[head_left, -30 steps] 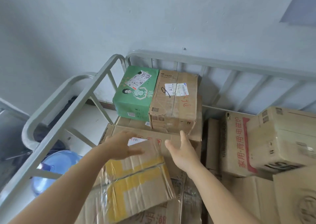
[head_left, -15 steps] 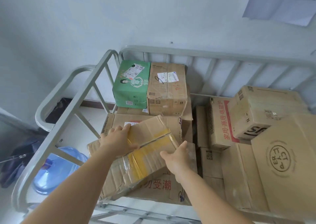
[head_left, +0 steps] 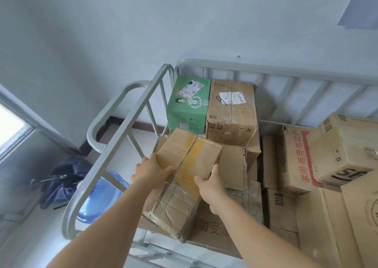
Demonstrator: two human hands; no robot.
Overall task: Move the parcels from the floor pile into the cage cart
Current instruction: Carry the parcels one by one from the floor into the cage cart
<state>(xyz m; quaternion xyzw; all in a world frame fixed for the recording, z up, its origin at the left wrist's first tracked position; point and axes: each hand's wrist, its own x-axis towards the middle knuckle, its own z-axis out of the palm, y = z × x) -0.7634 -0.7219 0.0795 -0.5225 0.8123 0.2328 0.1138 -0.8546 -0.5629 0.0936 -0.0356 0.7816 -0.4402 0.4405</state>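
Left hand (head_left: pixel 152 170): arm stretched forward, fingers curled over a box's top edge.
Right hand (head_left: pixel 211 185): arm extended, thumb and fingers clasped its opposite side.

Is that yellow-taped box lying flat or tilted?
Tilted. The yellow-taped box slopes, far end raised over the cartons, with the left hand and right hand holding it.

One green carton (head_left: pixel 189 104) is seen at twelve o'clock, among roughly ten brown cartons; the exact count cannot be told. One blue water jug (head_left: pixel 102 196) and two hands are counted.
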